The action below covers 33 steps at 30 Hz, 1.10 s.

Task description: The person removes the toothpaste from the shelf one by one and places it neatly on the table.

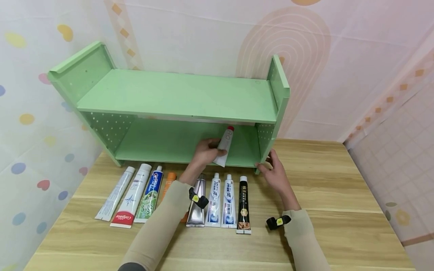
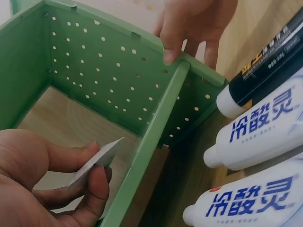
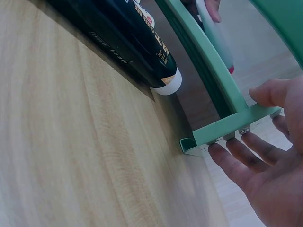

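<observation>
My left hand (image 1: 204, 153) pinches a white toothpaste tube (image 1: 225, 144) with a red cap between thumb and fingers. It holds the tube tilted over the lower board of a green two-tier shelf (image 1: 176, 92), cap pointing away to the back. Close up in the left wrist view, the tube's flat end (image 2: 97, 161) shows between the fingertips. My right hand (image 1: 276, 176) grips the front edge of the shelf's right side panel (image 3: 222, 125), thumb on the inner side and fingers along the outer face.
Several toothpaste tubes lie in a row before the shelf, among them a Colgate tube (image 1: 133, 195), a blue-green tube (image 1: 149, 195), a silver tube (image 1: 197, 203) and a black tube (image 1: 243, 205). My left forearm partly covers an orange tube (image 1: 170, 180). A patterned cloth hangs behind.
</observation>
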Motion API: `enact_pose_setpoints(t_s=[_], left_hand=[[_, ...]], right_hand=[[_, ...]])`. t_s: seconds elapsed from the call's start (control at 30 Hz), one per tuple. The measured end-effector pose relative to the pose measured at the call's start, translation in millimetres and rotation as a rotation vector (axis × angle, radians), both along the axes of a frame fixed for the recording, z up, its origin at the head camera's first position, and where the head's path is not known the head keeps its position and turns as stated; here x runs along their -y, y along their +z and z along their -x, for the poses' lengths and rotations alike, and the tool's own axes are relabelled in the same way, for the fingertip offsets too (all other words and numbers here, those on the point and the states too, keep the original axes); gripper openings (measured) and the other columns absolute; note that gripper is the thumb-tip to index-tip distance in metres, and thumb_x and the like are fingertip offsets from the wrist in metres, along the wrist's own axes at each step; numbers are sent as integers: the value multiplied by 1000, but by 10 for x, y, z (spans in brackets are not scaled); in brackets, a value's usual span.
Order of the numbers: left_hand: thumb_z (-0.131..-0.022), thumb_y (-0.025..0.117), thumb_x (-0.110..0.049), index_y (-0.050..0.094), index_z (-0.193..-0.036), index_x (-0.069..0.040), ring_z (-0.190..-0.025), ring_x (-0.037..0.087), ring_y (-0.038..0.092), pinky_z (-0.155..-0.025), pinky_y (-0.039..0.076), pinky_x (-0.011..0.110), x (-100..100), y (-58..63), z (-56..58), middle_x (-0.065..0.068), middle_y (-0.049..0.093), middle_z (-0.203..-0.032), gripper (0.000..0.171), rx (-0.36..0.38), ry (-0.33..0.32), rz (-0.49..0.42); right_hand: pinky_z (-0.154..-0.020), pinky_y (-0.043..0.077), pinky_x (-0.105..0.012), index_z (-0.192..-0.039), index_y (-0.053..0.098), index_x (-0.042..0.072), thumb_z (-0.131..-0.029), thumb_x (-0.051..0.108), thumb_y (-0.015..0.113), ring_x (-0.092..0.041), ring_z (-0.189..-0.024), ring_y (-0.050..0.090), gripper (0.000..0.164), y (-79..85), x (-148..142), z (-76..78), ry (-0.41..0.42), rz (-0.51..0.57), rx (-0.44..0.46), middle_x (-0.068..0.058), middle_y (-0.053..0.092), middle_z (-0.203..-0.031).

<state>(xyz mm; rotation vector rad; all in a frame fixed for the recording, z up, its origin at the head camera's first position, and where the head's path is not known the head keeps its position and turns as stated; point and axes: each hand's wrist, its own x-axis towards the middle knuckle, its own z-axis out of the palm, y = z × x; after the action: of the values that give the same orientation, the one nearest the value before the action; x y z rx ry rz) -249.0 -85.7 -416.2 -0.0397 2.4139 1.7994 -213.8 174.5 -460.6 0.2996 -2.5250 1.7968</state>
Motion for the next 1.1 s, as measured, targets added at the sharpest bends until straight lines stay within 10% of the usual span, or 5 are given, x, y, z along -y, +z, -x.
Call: enact_pose_setpoints(t_s=[1.1], left_hand=[[-96,67,-8,47,-152,-8,-111,28,65,-89,58,32,176,-65,-397,20,61,-139,60,41,27,-289]], right_hand=[[-106,50,-62,-158,32,25,-100,9,63,-41,-142,46,68,2,-1,-1,5,5,-9,-16,41,-158]])
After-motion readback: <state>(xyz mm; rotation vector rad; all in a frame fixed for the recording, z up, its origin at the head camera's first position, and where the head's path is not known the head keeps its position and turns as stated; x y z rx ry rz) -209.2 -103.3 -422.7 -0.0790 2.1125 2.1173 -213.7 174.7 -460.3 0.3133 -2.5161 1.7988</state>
